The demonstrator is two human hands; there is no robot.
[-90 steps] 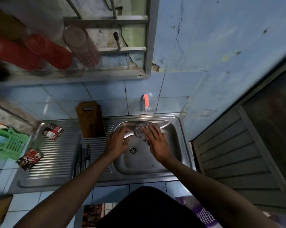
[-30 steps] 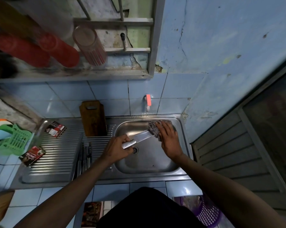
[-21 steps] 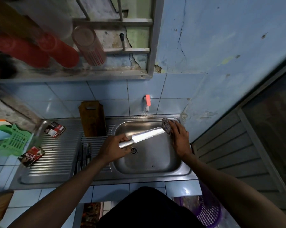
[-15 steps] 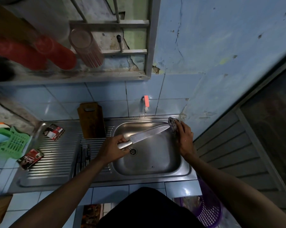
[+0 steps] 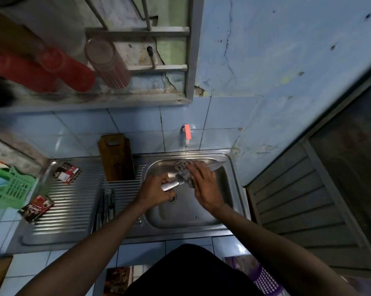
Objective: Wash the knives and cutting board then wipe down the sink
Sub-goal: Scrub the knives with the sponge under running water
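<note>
Over the steel sink basin (image 5: 186, 216), my left hand (image 5: 154, 192) grips the metal handle of a large knife (image 5: 216, 166), whose blade points right toward the basin's far corner. My right hand (image 5: 203, 186) presses a mottled grey scrub pad (image 5: 182, 170) onto the blade near the handle, hiding most of it. A wooden cutting board (image 5: 116, 160) leans upright against the tiled wall at the back of the drainboard. Several more knives (image 5: 105, 208) lie side by side on the drainboard's ridges, left of the basin.
A tap with a pink handle (image 5: 187, 133) juts from the wall above the basin. Two sachets (image 5: 67, 173) (image 5: 36, 211) lie on the drainboard (image 5: 73, 210). A green basket (image 5: 11, 191) stands at the far left. Red cups (image 5: 73, 69) rest on the shelf above. A purple basket (image 5: 263, 278) sits below right.
My right hand slid the scrub pad from the knife's tip back along the blade to near the handle. The left hand kept hold of the handle and shifted slightly.
</note>
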